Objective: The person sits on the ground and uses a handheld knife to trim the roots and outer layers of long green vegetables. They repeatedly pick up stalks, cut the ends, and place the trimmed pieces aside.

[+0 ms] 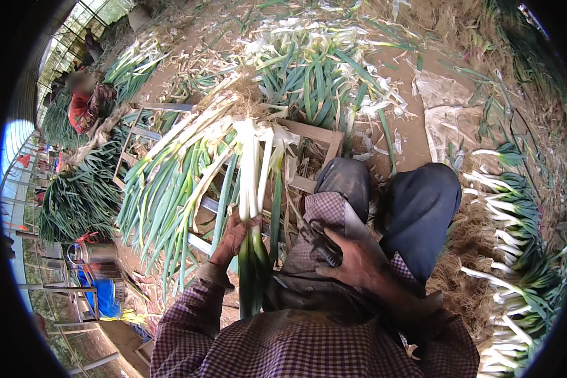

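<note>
My left hand (233, 238) is closed round a few long green onions (251, 173), gripping them where the white stalks turn green. Their white ends point away from me, and their leaves hang down by my lap. In my right hand (357, 261), over my lap, is a dark hand tool (323, 247) with a slim nozzle-like front, apart from the stalks. Just beyond my left hand lies a heap of untrimmed green onions (176, 167), roots at the far end and leaves toward the left, across a wooden frame (315, 133).
White-stalked green onions (507, 252) lie in a row at the right beside dry root trimmings (479, 242). Stripped leaves and skins (315, 69) cover the ground ahead. At left are a leafy pile (82, 195), a metal can (97, 252) and another person (85, 110) in red.
</note>
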`<state>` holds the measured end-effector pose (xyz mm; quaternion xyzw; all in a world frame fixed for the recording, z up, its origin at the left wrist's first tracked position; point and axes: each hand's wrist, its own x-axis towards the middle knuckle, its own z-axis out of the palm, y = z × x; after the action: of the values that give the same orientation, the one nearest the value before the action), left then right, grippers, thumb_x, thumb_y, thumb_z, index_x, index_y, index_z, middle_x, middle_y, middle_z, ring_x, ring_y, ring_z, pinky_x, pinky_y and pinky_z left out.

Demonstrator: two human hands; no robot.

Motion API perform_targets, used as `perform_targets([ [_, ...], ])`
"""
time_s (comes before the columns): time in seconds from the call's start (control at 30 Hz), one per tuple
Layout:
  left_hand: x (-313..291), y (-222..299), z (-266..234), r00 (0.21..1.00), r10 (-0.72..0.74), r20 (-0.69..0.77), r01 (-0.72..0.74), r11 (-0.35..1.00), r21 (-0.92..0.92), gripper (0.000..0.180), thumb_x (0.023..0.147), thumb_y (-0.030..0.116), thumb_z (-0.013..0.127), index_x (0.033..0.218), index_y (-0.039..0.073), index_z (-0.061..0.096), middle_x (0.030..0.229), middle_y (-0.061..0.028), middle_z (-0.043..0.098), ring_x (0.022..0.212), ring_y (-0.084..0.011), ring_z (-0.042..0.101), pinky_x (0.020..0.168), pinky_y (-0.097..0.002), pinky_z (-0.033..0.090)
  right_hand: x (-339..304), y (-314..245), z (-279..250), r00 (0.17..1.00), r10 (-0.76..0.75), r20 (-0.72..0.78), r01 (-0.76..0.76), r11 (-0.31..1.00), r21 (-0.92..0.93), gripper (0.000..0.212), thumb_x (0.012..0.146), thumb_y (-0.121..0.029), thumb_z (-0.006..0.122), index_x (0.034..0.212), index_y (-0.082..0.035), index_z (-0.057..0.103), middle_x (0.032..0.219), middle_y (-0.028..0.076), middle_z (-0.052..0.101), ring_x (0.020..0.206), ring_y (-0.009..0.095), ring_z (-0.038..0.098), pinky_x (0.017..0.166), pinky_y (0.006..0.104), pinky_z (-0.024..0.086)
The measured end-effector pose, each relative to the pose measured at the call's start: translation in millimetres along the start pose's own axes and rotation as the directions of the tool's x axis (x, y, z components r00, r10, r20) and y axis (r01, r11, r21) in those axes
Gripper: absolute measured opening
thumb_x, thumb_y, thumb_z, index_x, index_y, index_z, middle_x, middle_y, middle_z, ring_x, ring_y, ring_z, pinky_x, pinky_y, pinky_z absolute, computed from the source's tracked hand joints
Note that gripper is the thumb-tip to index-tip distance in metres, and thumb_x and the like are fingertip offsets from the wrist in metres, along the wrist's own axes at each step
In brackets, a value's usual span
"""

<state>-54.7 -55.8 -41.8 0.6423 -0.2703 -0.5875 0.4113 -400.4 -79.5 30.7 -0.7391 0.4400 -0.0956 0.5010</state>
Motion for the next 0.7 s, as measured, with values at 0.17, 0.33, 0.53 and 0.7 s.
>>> perform_targets([
  [0.17,-40.1,26.8,-15.0,1.000,-0.014,-0.004,0.014,0.998,0.054,0.044,0.087,0.027,0.078,0.121,0.003,0.062,0.095,-0.0041,0.069,0.082,-0.0144,0.065,0.069,-0.0292,0.053,-15.4,-1.2,21.1,0.959,-0.187,0.214,0.225,0.959,-0.171,0.098,0.075,-0.061,0.077,0.148,-0.004,0.044,0.122,0.026,0.063,0.114,0.041,0.062,0.098,0.0464,0.049],
  [0.33,-87.8,65.2,-5.8,0.996,0.079,-0.048,-0.074,0.993,0.095,0.047,0.086,0.023,0.079,0.123,0.002,0.060,0.094,-0.0059,0.070,0.082,-0.0165,0.067,0.074,-0.0307,0.055,35.5,-22.6,-31.9,0.981,-0.189,0.045,0.191,0.981,-0.025,0.097,0.076,-0.061,0.078,0.144,0.001,0.048,0.139,0.022,0.058,0.113,0.034,0.065,0.102,0.0459,0.051],
  [0.53,-122.8,90.6,8.9,0.991,0.107,0.080,-0.125,0.956,0.264,0.053,0.086,0.015,0.081,0.130,0.002,0.055,0.105,-0.0063,0.069,0.091,-0.0170,0.068,0.084,-0.0331,0.055,152.4,-60.0,-94.7,0.949,-0.199,-0.243,0.240,0.958,0.154,0.132,0.056,-0.038,0.096,0.159,-0.007,0.020,0.157,0.021,0.035,0.089,0.023,0.070,0.083,0.0354,0.058],
  [0.7,-139.0,89.2,31.5,0.977,0.102,0.187,-0.142,0.966,0.217,0.078,0.086,0.015,0.081,0.151,0.004,0.039,0.135,-0.0096,0.061,0.126,-0.0210,0.055,0.108,-0.0373,0.042,199.1,-41.0,-76.6,0.922,-0.308,-0.235,0.370,0.879,0.300,0.116,0.060,-0.013,0.094,0.154,-0.005,0.027,0.138,0.011,0.054,0.112,0.021,0.060,0.101,0.0335,0.050],
])
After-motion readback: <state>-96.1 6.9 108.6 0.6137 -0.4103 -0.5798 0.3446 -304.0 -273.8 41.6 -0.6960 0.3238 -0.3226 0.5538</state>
